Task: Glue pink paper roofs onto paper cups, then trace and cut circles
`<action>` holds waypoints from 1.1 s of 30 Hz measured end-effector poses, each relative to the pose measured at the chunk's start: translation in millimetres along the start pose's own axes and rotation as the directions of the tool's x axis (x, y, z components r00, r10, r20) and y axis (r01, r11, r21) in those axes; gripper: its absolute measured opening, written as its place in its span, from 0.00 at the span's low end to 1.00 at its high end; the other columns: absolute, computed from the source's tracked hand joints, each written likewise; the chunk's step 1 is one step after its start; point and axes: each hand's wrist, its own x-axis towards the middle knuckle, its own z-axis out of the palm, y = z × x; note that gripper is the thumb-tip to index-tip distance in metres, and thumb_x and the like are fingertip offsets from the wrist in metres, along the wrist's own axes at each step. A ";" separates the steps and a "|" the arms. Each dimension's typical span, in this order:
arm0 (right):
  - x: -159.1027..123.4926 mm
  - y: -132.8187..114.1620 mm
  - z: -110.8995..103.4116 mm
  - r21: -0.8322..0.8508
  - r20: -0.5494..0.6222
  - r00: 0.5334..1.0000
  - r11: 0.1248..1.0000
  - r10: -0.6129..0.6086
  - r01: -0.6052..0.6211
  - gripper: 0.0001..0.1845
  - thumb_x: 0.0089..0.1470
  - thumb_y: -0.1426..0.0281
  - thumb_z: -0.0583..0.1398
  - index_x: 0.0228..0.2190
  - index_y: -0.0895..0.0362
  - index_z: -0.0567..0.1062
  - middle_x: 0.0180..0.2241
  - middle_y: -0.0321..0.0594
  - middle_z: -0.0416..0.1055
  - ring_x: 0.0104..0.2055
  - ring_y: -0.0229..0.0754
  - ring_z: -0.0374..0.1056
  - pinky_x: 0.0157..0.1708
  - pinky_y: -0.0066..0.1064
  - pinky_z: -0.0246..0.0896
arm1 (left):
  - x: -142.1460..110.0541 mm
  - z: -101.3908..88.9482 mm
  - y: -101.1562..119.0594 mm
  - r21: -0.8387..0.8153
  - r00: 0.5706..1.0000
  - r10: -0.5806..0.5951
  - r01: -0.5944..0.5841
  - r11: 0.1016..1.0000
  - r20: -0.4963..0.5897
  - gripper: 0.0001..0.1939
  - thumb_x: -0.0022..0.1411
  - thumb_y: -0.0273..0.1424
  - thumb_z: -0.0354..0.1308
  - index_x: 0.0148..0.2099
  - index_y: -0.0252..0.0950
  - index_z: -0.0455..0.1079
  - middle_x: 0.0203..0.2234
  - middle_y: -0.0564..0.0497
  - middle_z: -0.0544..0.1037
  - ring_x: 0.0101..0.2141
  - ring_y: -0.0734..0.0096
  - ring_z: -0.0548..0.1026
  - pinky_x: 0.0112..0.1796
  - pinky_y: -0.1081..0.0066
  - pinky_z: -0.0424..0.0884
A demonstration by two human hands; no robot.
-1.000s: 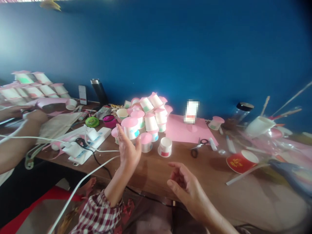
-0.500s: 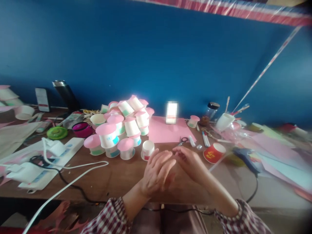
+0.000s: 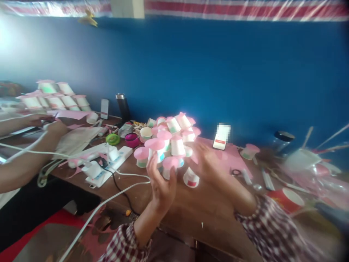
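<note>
A pile of paper cups (image 3: 178, 146) topped with pink paper discs stands on the brown table. My left hand (image 3: 161, 183) is raised at the near left side of the pile, thumb and fingers apart, in front of a cup with a pink disc (image 3: 170, 162); whether it touches the cup I cannot tell. To the right of the pile is my right hand (image 3: 209, 163), its fingers smeared by motion. Between the hands, a single white cup (image 3: 191, 177) with a red patch sits on the table. Pink paper (image 3: 231, 156) lies beyond my right hand.
A phone (image 3: 221, 140) leans by the blue wall. Scissors (image 3: 236, 171), markers (image 3: 267, 179) and a red cup (image 3: 287, 200) lie right. A power strip (image 3: 122, 162) with white cables is left. Another person's hands (image 3: 51, 123) work at far left, near more stacked cups (image 3: 54, 102).
My view has turned left, bringing the other person's arms into sight. My hands have moved apart, from close together over the table to either side of the cup pile.
</note>
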 end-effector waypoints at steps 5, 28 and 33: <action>44.6 -15.5 40.4 -0.099 0.150 0.957 0.960 -0.248 0.264 0.34 0.55 0.66 0.58 0.59 0.67 0.57 0.61 0.55 0.54 0.65 0.53 0.46 0.62 0.45 0.45 | 16.8 -5.8 -40.4 0.085 0.979 -0.185 0.178 0.980 0.085 0.39 0.58 0.33 0.58 0.66 0.34 0.42 0.62 0.33 0.53 0.62 0.51 0.52 0.59 0.48 0.52; 54.6 -24.8 87.0 -0.080 0.255 0.940 0.964 -0.227 0.254 0.30 0.56 0.70 0.54 0.59 0.62 0.56 0.63 0.50 0.51 0.65 0.51 0.45 0.61 0.49 0.46 | 13.8 9.1 -65.9 0.067 0.946 -0.300 0.294 0.953 0.118 0.34 0.54 0.26 0.53 0.63 0.36 0.51 0.56 0.37 0.60 0.57 0.50 0.59 0.56 0.50 0.57; 55.0 -22.4 89.7 -0.051 0.229 0.937 0.958 -0.264 0.282 0.30 0.56 0.71 0.54 0.59 0.61 0.57 0.63 0.49 0.52 0.65 0.50 0.46 0.61 0.48 0.47 | 15.5 9.2 -62.9 0.092 0.967 -0.233 0.224 0.970 0.106 0.31 0.54 0.27 0.52 0.61 0.33 0.54 0.50 0.37 0.64 0.50 0.55 0.66 0.52 0.53 0.64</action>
